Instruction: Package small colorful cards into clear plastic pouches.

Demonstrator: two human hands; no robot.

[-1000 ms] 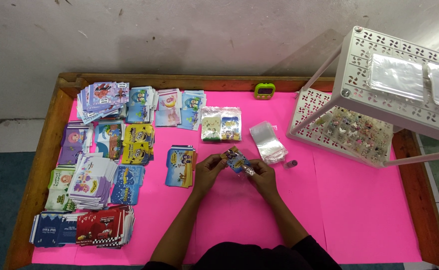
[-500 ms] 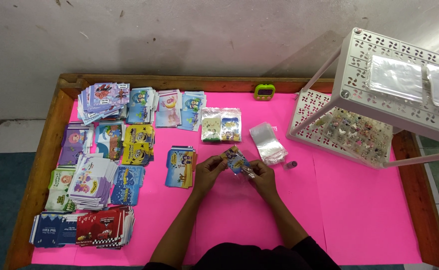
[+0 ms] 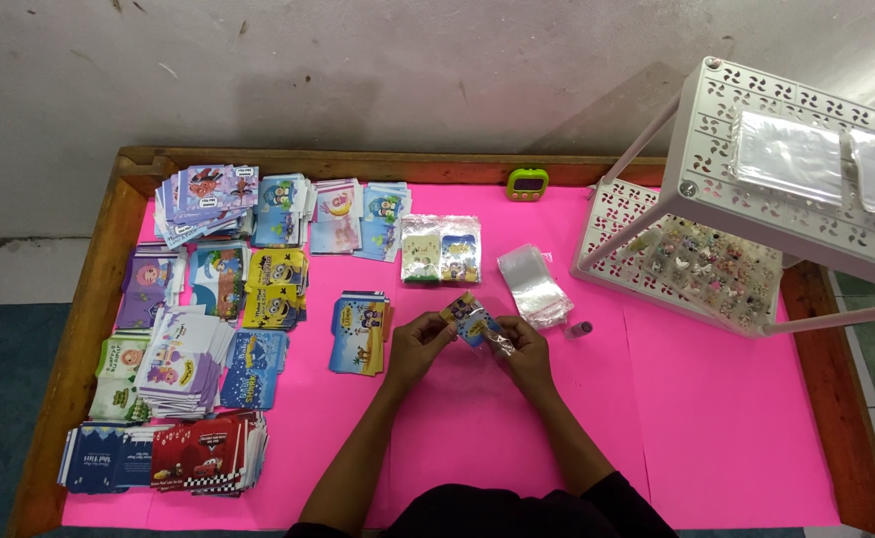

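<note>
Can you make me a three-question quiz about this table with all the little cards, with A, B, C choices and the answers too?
1. Where is the small green timer?
A. at the far edge of the table, by the wall
B. under the white rack
C. on the red cards

2. What colour is the sheet that covers the table?
A. blue
B. pink
C. yellow

3. What are the left hand and right hand doing?
A. lying flat on the table
B. holding a small card in a clear sleeve between them
C. lifting the rack

Answers: 1 A, the timer sits near the wooden rim at the back. 2 B, bright pink shows wherever the table is bare. 3 B, both hands grip the card above the table.
</note>
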